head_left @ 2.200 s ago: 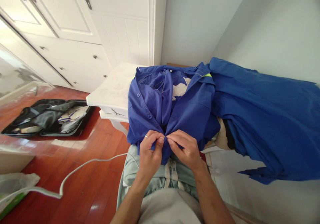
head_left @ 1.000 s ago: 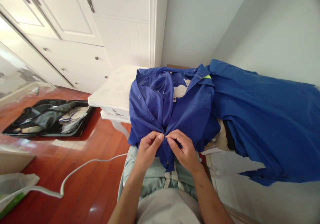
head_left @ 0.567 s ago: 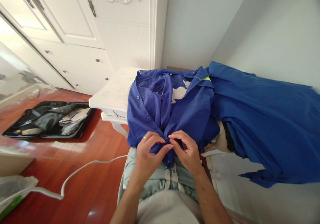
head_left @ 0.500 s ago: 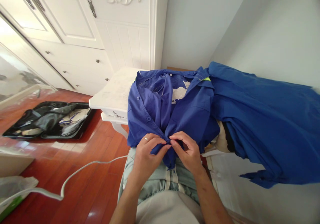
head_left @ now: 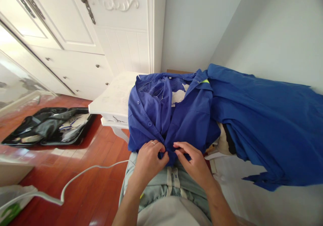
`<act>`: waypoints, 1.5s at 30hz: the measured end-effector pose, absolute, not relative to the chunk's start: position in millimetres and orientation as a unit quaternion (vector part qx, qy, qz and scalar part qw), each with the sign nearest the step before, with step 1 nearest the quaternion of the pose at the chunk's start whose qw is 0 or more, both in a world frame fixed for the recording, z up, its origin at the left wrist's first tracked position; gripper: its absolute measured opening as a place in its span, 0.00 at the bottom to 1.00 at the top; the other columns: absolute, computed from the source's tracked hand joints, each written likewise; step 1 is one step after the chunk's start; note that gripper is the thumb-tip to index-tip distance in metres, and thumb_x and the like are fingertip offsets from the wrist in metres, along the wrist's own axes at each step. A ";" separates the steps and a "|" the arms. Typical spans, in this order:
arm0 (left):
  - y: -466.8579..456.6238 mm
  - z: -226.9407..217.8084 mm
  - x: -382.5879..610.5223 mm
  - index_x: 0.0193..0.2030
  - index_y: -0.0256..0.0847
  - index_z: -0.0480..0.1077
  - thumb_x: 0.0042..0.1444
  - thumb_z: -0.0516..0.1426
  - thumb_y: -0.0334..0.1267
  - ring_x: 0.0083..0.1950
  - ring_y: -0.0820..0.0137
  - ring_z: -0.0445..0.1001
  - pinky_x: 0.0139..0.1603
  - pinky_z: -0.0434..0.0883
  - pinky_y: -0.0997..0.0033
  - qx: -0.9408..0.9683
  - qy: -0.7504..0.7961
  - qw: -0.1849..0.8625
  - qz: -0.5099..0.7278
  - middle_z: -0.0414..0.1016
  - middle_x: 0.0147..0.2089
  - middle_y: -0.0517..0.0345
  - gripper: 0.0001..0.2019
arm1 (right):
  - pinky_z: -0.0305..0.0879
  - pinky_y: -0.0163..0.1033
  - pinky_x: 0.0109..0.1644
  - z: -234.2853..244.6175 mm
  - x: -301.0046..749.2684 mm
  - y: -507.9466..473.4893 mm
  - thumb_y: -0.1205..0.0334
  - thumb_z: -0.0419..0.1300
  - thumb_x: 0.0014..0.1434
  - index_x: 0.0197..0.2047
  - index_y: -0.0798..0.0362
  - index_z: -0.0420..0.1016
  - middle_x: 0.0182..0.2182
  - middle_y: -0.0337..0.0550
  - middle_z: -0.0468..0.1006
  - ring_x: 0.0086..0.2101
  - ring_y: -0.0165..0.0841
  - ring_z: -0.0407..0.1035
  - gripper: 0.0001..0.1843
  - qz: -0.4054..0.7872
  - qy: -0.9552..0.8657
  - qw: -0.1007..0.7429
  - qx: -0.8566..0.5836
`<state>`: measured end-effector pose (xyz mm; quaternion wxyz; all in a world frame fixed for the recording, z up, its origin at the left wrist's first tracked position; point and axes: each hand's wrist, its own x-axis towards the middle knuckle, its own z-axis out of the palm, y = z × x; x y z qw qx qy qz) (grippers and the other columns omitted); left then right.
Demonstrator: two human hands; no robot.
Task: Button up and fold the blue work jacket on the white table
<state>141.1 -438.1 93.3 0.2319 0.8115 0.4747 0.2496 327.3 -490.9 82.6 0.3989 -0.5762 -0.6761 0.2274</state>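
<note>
A blue button-front shirt [head_left: 194,118] lies on a small white table [head_left: 113,91], its collar at the far side and its lower front hanging over the near edge. My left hand [head_left: 151,157], with a ring on one finger, pinches the shirt's front edge below the lowest visible button [head_left: 149,124]. Just to the right, my right hand [head_left: 191,158] has thumb and forefinger close together at the same front edge. A small gap separates the two hands. What lies exactly between the fingertips is partly hidden.
Another blue garment [head_left: 267,118] spreads out on the right. A white cord [head_left: 93,167] crosses the wooden floor at left. Farther off lies an open black suitcase [head_left: 47,125] with clothes, before white cabinets [head_left: 73,61]. Greenish-grey trousers [head_left: 153,185] show below the shirt.
My hands have drawn slightly apart at the shirt front; their fingertips were nearly touching before. The view has tilted slightly, and the shirt otherwise lies as it did.
</note>
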 end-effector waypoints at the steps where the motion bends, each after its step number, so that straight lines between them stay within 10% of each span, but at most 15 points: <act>1: -438.4 95.0 138.7 0.30 0.39 0.71 0.54 0.59 0.31 0.37 0.66 0.72 0.41 0.65 0.66 0.807 0.471 0.253 0.251 0.74 0.32 0.57 0.03 | 0.68 0.21 0.51 80.7 329.8 -490.6 0.58 0.51 0.69 0.55 0.53 0.75 0.48 0.40 0.73 0.41 0.17 0.71 0.17 0.218 -0.664 0.385 -0.603; 10: -434.7 107.2 111.3 0.31 0.41 0.74 0.62 0.56 0.36 0.34 0.72 0.71 0.37 0.66 0.74 0.739 0.425 0.431 0.296 0.74 0.30 0.60 0.09 | 0.63 0.22 0.31 80.7 346.1 -490.4 0.49 0.52 0.66 0.55 0.53 0.76 0.43 0.38 0.75 0.30 0.18 0.68 0.23 0.251 -0.585 0.314 -0.704; 16: -425.9 90.4 123.2 0.42 0.39 0.75 0.63 0.57 0.44 0.34 0.70 0.72 0.37 0.69 0.71 0.656 0.523 0.287 0.463 0.76 0.38 0.55 0.11 | 0.63 0.23 0.35 99.0 319.3 -463.1 0.48 0.51 0.69 0.58 0.51 0.74 0.43 0.37 0.74 0.27 0.16 0.64 0.22 0.204 -0.615 0.381 -0.660; 22: -401.1 94.3 129.6 0.56 0.37 0.71 0.61 0.56 0.55 0.33 0.65 0.74 0.36 0.67 0.66 0.631 0.648 0.207 0.373 0.75 0.34 0.56 0.25 | 0.53 0.25 0.38 123.6 303.7 -419.3 0.49 0.60 0.67 0.64 0.50 0.67 0.38 0.40 0.75 0.41 0.28 0.71 0.26 0.177 -0.548 0.226 -0.786; 31: -379.7 112.4 128.1 0.38 0.44 0.78 0.60 0.56 0.45 0.38 0.60 0.78 0.38 0.65 0.66 0.604 0.709 0.197 0.306 0.81 0.34 0.56 0.11 | 0.37 0.25 0.33 132.7 301.1 -407.6 0.51 0.59 0.66 0.47 0.51 0.74 0.32 0.39 0.74 0.34 0.24 0.68 0.14 0.185 -0.491 0.183 -0.831; 36: -372.8 123.2 122.4 0.36 0.42 0.77 0.59 0.57 0.47 0.31 0.66 0.76 0.36 0.67 0.69 0.576 0.656 0.203 0.443 0.78 0.30 0.58 0.13 | 0.46 0.21 0.30 123.6 314.8 -408.1 0.58 0.55 0.66 0.43 0.55 0.76 0.30 0.38 0.73 0.28 0.18 0.64 0.11 0.275 -0.513 0.327 -0.744; 45: -379.1 160.8 168.3 0.40 0.43 0.76 0.64 0.54 0.45 0.31 0.69 0.76 0.34 0.68 0.72 0.635 0.575 0.155 0.492 0.79 0.31 0.59 0.12 | 0.63 0.20 0.27 130.2 319.3 -422.9 0.39 0.60 0.59 0.41 0.64 0.72 0.29 0.44 0.71 0.26 0.20 0.67 0.31 0.337 -0.452 0.607 -0.561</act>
